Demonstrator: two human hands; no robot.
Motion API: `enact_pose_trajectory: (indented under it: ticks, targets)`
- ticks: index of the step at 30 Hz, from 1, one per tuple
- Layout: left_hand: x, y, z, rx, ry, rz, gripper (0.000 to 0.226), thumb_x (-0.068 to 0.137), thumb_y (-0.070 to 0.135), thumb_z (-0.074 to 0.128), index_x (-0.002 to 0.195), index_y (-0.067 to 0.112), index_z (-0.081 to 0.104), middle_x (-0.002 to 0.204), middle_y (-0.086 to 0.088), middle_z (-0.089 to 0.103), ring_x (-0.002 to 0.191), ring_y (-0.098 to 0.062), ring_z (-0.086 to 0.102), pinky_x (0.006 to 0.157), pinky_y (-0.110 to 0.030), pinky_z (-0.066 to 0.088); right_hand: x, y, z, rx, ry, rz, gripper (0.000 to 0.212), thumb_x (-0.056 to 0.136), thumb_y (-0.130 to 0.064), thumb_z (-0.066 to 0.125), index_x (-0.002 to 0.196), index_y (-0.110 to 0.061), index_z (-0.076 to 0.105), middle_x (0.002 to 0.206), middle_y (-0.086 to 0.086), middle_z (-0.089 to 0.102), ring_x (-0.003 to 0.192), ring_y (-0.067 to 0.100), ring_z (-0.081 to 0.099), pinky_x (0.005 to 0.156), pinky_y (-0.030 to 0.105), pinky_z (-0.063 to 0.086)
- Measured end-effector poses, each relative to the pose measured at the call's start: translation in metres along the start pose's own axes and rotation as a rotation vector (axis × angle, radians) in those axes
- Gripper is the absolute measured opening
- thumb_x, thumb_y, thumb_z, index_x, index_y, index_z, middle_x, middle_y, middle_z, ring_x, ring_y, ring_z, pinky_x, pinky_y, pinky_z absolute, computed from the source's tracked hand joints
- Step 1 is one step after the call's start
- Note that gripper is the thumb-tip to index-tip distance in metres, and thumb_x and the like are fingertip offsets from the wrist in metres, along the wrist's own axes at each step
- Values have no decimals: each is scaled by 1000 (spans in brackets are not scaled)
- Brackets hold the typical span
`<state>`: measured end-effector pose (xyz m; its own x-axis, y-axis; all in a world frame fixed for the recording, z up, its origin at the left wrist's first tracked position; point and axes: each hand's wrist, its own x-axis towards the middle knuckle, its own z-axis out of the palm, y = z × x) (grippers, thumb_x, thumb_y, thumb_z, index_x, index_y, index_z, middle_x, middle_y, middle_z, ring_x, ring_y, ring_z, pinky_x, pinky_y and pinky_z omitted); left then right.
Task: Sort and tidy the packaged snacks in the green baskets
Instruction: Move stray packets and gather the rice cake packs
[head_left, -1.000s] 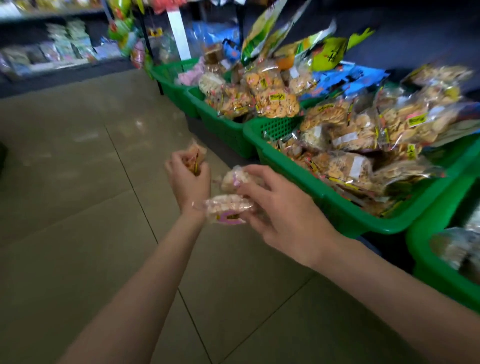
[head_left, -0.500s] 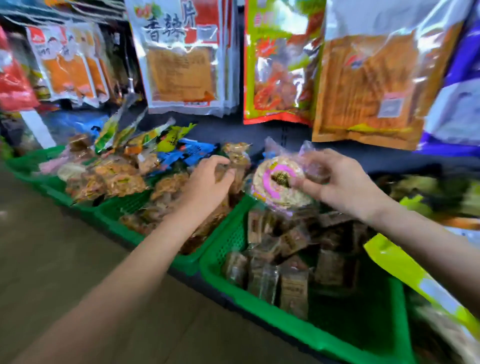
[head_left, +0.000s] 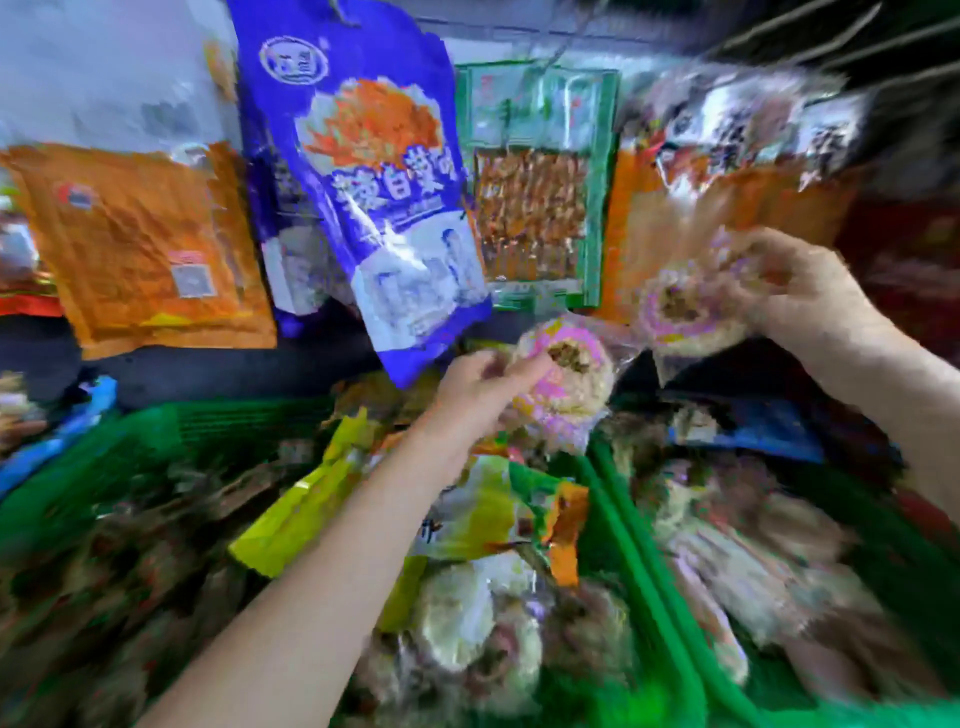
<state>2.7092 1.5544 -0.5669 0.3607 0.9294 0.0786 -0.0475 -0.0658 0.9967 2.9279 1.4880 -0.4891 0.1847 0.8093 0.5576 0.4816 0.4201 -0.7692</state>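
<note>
Above the green baskets (head_left: 639, 525), under glossy hanging packets (head_left: 363, 197), I see my left hand (head_left: 483, 389) gripping a round cake in crinkly clear wrap (head_left: 566, 384); my right hand (head_left: 795, 291) pinches another wrapped cake (head_left: 680, 312), blurred.

Hanging packets (head_left: 363, 208) behind two side-by-side baskets (head_left: 649, 545) of snack packs (head_left: 467, 618).
</note>
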Motion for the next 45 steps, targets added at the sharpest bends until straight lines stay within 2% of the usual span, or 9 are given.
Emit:
enact_pose_trajectory:
  ticks: [5, 8, 15, 21, 29, 33, 36, 41, 45]
  targets:
    - [11, -8, 52, 70, -58, -133, 14, 90, 21, 61, 80, 14, 54, 79, -5, 57, 56, -10, 53, 50, -15, 49, -18, 32, -52, 255, -179, 282, 97, 16, -43, 93, 105, -20, 61, 78, -2, 70, 65, 9, 67, 57, 18, 53]
    - [15, -2, 71, -75, -105, -165, 14, 89, 17, 61, 80, 18, 51, 94, -5, 57, 77, -19, 59, 57, -20, 56, -26, 41, -56, 181, -304, 388, 89, 25, -42, 94, 95, 5, 66, 89, 14, 70, 78, 21, 65, 63, 20, 53]
    - [21, -6, 107, -204, -357, -220, 16, 93, 13, 55, 106, 9, 63, 93, -9, 69, 93, -27, 62, 81, -36, 57, -32, 58, -76, 300, -307, 448, 78, 47, -32, 89, 111, 4, 60, 98, 15, 68, 85, 24, 66, 74, 28, 55]
    - [36, -23, 125, 676, -374, -40, 31, 95, 22, 50, 125, 16, 54, 123, -3, 59, 110, -17, 57, 82, -23, 44, -36, 72, -116, -374, -223, 551, 25, 79, -18, 72, 101, -15, 59, 94, 1, 62, 75, 9, 61, 58, 15, 49]
    - [41, -61, 136, 1300, -581, -39, 40, 95, 35, 48, 132, 19, 49, 134, -1, 50, 117, -19, 51, 86, -24, 39, -81, 137, -134, -1042, -904, 826, 65, 74, -28, 77, 125, -25, 37, 97, -7, 51, 83, 13, 48, 57, 16, 38]
    - [45, -64, 143, 1330, -614, -11, 36, 95, 32, 49, 128, 17, 55, 129, -2, 54, 115, -19, 52, 89, -26, 41, -74, 146, -117, -1091, -706, 601, 66, 80, -38, 70, 135, -20, 40, 131, 2, 48, 115, 21, 50, 87, 25, 43]
    - [46, -66, 145, 1336, -613, 11, 36, 94, 30, 50, 127, 15, 57, 127, -3, 56, 114, -20, 53, 92, -28, 42, -79, 166, -81, -971, -735, 561, 55, 84, -40, 65, 130, -15, 47, 115, 1, 59, 95, 18, 58, 76, 26, 48]
    - [46, -71, 145, 1360, -662, -26, 42, 95, 34, 48, 133, 17, 50, 140, -3, 44, 122, -20, 49, 101, -34, 41, -102, 214, -31, -977, -766, 718, 105, 75, -39, 74, 149, -21, 2, 146, 9, 38, 132, 32, 39, 109, 43, 33]
    - [46, -69, 145, 1373, -795, -56, 53, 90, 46, 52, 138, 24, 43, 148, 1, 35, 131, -18, 40, 106, -32, 35, -98, 212, -28, -1009, -530, 671, 92, 72, -32, 78, 143, -9, 23, 122, 12, 59, 112, 29, 56, 97, 40, 44]
